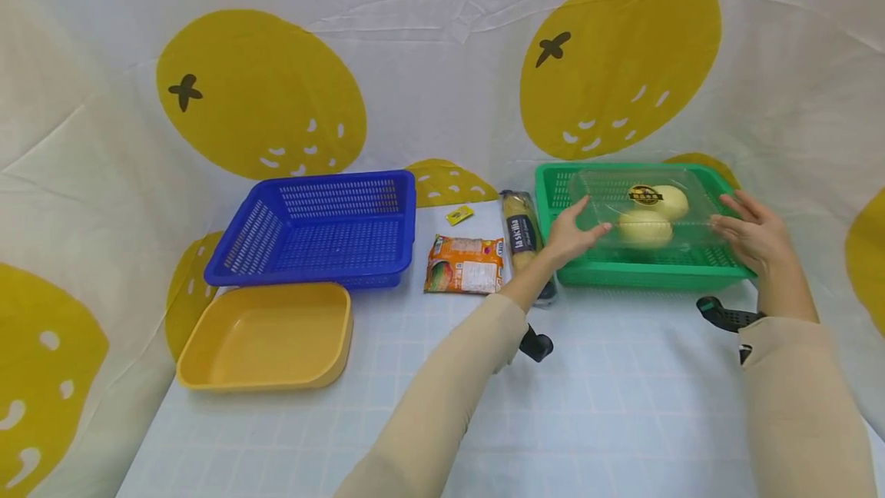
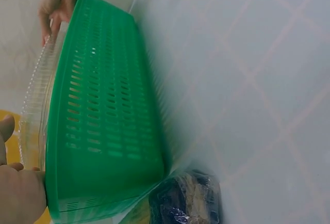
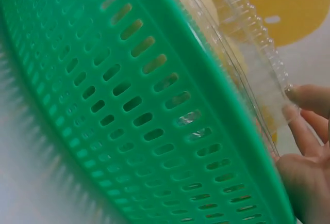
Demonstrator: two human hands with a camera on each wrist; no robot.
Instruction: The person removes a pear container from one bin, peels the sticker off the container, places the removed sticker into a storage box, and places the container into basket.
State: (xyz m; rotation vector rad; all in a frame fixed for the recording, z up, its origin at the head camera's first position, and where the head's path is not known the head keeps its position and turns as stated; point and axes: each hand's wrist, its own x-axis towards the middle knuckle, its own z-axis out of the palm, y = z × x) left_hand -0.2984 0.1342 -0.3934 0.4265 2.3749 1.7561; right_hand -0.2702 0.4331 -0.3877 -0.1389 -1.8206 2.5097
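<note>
A clear plastic clamshell box (image 1: 608,183) with a dark-and-gold label and two pale yellow round items (image 1: 644,229) inside sits at the mouth of the green basket (image 1: 657,280). My left hand (image 1: 570,238) grips the box's left end, thumb along its edge. At the opposite end my right hand (image 1: 760,240) pinches the clear rim; the right wrist view shows the thumb and fingers (image 3: 309,97) on it. The left wrist view shows the box (image 2: 36,105) standing partly above the basket's rim. Its underside is hidden by the basket wall.
Left of the basket lie a long "la sicilia" packet (image 1: 520,233), an orange packet (image 1: 465,265) and a small yellow packet (image 1: 459,215). Farther left stand a blue basket (image 1: 311,280) and a yellow tub (image 1: 276,384). A patterned curtain (image 1: 442,98) hangs close behind.
</note>
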